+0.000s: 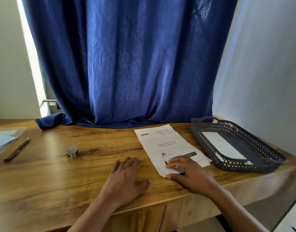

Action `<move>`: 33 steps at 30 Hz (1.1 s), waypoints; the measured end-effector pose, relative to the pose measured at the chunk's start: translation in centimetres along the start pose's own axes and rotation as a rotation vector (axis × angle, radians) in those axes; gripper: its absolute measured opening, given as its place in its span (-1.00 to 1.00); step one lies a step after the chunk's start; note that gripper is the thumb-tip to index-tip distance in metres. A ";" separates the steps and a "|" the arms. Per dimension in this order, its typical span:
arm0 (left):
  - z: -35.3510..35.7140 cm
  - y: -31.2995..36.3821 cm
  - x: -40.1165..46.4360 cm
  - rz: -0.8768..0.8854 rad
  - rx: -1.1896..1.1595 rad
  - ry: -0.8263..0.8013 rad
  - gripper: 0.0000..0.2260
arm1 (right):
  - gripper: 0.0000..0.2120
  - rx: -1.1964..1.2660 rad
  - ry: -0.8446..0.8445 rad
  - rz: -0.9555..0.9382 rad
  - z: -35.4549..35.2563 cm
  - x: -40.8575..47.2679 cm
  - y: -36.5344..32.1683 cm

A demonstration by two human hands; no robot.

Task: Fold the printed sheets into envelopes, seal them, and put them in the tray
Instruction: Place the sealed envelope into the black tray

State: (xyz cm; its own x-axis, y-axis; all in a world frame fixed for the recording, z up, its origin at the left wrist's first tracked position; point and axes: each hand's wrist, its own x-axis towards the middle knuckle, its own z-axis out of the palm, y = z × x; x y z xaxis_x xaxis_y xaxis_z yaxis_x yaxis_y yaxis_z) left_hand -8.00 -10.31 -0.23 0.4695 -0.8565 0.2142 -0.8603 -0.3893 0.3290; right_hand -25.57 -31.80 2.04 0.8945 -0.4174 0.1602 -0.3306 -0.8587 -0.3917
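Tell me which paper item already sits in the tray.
The white envelope lying inside the dark tray; the printed sheets lie on the desk under the right hand.

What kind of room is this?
Probably a home desk set up for paperwork: a wooden desk before a blue curtain, with printed sheets, a pen and a tray.

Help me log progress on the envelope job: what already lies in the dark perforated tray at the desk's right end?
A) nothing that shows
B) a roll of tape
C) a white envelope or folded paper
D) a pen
C: a long white envelope or folded paper lies flat on the floor of the tray, while the pen and small tape roll sit on the desk far to the left.
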 end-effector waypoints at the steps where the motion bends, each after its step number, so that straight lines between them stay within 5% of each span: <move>1: 0.1 0.0 0.0 0.006 0.016 -0.008 -0.28 | -0.53 -0.008 0.000 0.003 0.0 0.0 -0.1; 8: 0.2 0.3 -0.2 0.016 0.066 -0.004 -0.33 | -0.62 0.030 -0.049 0.047 -1.0 0.6 -0.3; 13: 0.0 0.3 -0.5 0.070 0.005 0.078 -0.37 | -0.72 -0.015 0.071 0.051 -2.4 0.6 -1.4; 16: -1.1 0.8 -0.9 0.112 -0.242 0.127 -0.42 | -0.64 -0.173 0.171 0.009 -3.4 0.9 -4.1; 20: -2.6 1.2 -1.6 0.074 -0.908 0.076 -0.43 | -0.62 -0.236 0.276 -0.102 -3.4 1.8 -9.6; 24: -3.7 0.4 -3.7 0.049 -1.286 0.026 -0.33 | -0.61 -0.038 0.262 -0.130 -1.5 2.7 -14.9; 29: -5.7 -1.8 -5.7 -0.175 -1.420 0.163 -0.41 | -0.62 0.374 -0.049 -0.125 0.6 3.7 -18.6; 33: -7.5 -5.6 -7.5 -0.434 -1.343 0.281 -0.49 | -0.75 0.543 -0.061 -0.214 1.6 4.2 -19.0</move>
State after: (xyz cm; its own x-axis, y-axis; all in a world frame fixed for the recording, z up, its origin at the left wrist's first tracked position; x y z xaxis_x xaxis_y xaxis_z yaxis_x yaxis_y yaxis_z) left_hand -5.23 0.77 3.20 0.8003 -0.5996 -0.0074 0.1187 0.1462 0.9821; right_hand -15.02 -16.75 8.75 0.9452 -0.2201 0.2410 0.0467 -0.6396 -0.7673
